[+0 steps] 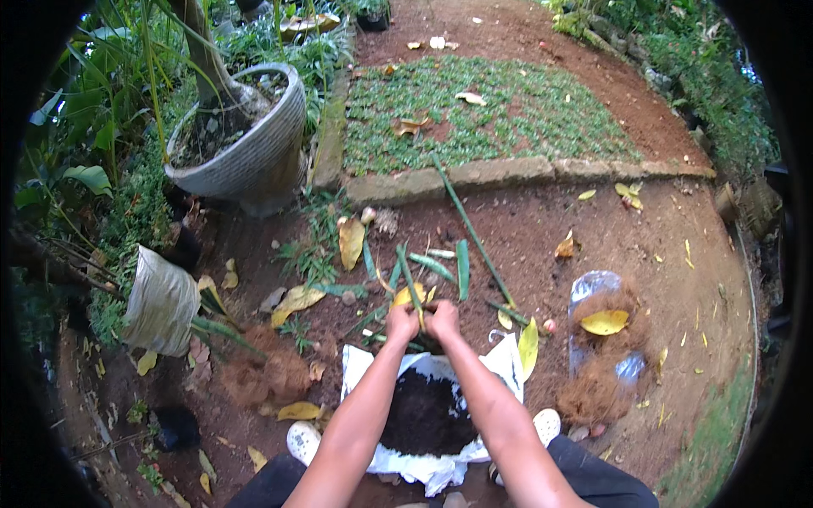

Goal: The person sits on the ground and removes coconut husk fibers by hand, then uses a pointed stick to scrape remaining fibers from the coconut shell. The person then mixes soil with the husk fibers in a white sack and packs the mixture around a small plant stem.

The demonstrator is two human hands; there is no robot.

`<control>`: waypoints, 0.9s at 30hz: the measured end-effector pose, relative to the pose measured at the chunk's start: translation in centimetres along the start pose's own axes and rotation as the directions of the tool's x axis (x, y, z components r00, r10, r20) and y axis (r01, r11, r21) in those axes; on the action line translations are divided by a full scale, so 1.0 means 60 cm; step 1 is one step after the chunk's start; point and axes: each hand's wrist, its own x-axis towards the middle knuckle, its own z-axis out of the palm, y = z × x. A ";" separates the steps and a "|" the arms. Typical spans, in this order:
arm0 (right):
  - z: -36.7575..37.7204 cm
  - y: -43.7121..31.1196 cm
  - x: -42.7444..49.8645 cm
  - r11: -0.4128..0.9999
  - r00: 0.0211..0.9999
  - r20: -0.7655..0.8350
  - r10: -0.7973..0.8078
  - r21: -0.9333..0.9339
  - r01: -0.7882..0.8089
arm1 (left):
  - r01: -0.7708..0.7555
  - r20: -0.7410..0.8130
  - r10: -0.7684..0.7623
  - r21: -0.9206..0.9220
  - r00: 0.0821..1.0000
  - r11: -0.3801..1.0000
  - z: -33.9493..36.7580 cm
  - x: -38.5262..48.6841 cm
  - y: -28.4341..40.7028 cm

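My left hand and my right hand are close together in front of me, both gripping the lower end of a long green snake plant leaf. The leaf points up and away, with a yellowish part near the fingers. My fingers hide its base. Just below my hands, between my feet, stands an opened white sack holding dark soil. Cut green leaf pieces lie on the ground beyond. A longer thin green stalk reaches from there towards the stone edging.
Brown coconut fibre lies on clear plastic at right, and another fibre clump at left. A tipped whitish grow bag holds a plant. A large grey pot stands beyond. Stone edging borders a grass patch.
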 end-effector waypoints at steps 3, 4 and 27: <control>-0.002 0.001 0.001 0.998 0.994 -0.095 -0.056 -0.027 0.054 | -0.022 -0.042 0.021 -0.038 0.999 0.999 -0.006 0.000 0.002; -0.005 0.001 -0.004 0.997 0.995 -0.069 -0.066 -0.039 0.063 | -0.018 -0.017 0.015 -0.159 1.000 0.987 -0.008 0.000 0.006; 0.010 0.097 -0.390 0.731 0.801 0.231 -0.552 -0.328 0.598 | 0.023 0.166 0.073 -0.509 0.983 0.860 -0.098 -0.305 -0.040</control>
